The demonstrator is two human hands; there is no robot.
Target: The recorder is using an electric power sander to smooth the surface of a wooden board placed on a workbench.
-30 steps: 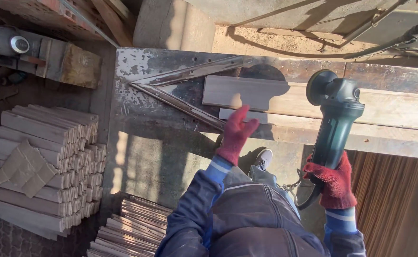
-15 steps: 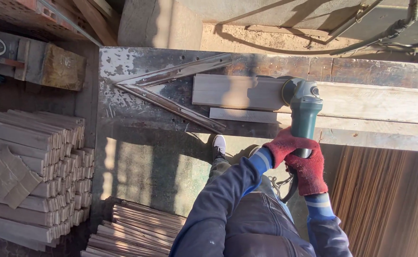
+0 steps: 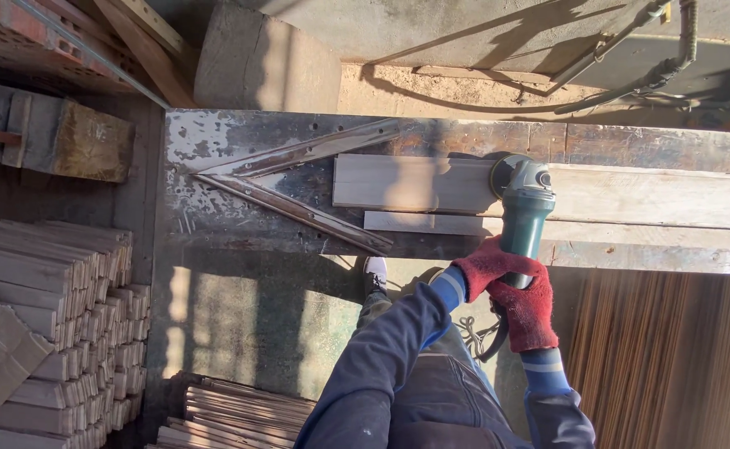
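Fingers of both red-gloved hands curl tight around the green angle grinder (image 3: 521, 206): the left hand (image 3: 486, 266) nearer its head, the right hand (image 3: 531, 312) just behind on the handle. Left of the grinder lie stacked pale strips (image 3: 49, 291), then a metal V-shaped angle (image 3: 286, 179). Its disc end rests on the wide pale plank (image 3: 415, 183) on the workbench (image 3: 215, 137), a narrow strip (image 3: 423, 223) just nearer the person.

No packages, labels, signs or screens in view.
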